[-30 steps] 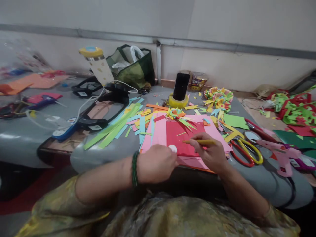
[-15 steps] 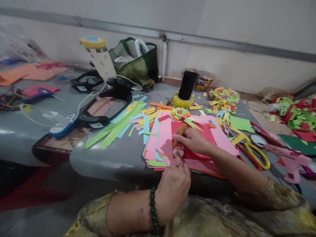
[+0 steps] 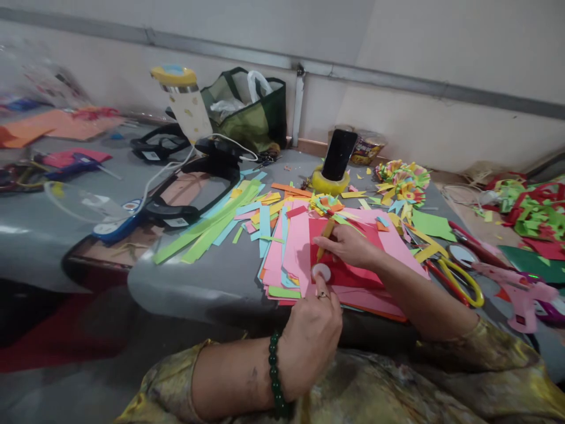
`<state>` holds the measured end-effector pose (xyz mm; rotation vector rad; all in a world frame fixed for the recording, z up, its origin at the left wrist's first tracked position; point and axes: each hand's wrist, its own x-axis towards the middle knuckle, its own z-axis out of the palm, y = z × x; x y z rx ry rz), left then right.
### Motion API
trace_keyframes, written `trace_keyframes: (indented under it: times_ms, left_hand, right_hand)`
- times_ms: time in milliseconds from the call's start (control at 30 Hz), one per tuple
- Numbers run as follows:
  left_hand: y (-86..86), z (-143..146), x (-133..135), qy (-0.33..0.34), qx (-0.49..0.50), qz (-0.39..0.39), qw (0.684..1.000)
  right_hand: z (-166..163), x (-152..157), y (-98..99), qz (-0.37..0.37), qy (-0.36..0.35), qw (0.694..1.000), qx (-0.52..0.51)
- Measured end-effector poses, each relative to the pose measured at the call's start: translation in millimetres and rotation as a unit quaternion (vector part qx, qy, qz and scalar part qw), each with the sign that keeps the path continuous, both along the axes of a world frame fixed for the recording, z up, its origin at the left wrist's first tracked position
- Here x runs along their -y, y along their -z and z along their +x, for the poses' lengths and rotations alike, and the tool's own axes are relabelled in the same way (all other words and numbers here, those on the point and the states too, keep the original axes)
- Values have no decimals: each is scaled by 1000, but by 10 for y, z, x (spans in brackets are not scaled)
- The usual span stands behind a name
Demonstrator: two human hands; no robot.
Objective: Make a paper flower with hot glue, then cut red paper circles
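My left hand (image 3: pixel 312 338) has most fingers curled, with one fingertip pressing a small white round disc (image 3: pixel 321 272) down against a sheet of red paper (image 3: pixel 353 274). In my right hand (image 3: pixel 351 244) is a yellow-brown pen (image 3: pixel 325 241), its lower end pointing down just above the disc's upper edge. Whether the tip touches the paper is too small to tell. Beneath the red sheet lies a stack of pink paper (image 3: pixel 295 247), with blue, green and orange edges sticking out.
A phone (image 3: pixel 341 154) leans in a yellow ring stand (image 3: pixel 329 181) behind the stack. Right of it lie scissors (image 3: pixel 461 282) and a pink glue gun (image 3: pixel 514 288). Green paper strips (image 3: pixel 212 224), black headset frames (image 3: pixel 194 194), a bottle (image 3: pixel 188 106) and a green bag (image 3: pixel 256 118) are leftward.
The pen's lower end has moved from the disc's upper left to above its upper edge. My left fingertip stays on the disc. The whole view has shifted slightly.
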<state>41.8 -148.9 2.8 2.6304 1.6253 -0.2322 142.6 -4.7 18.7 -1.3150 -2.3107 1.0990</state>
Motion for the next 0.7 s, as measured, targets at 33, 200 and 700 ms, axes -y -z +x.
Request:
trace_keyframes:
  times_ms: [33,200,700]
  left_hand:
    - [1,-8,-6,-5,4,-5,1000]
    - [-67,-228,-64,-6,107,-47,993]
    - [-44,-377,-136,-43,413,-60,908]
  right_hand:
    - [47,24,-24,-2,11,1000,-29]
    - [318,307,-191,35,98,967,-232]
    - [481,1104,-48,27,148,894,-423]
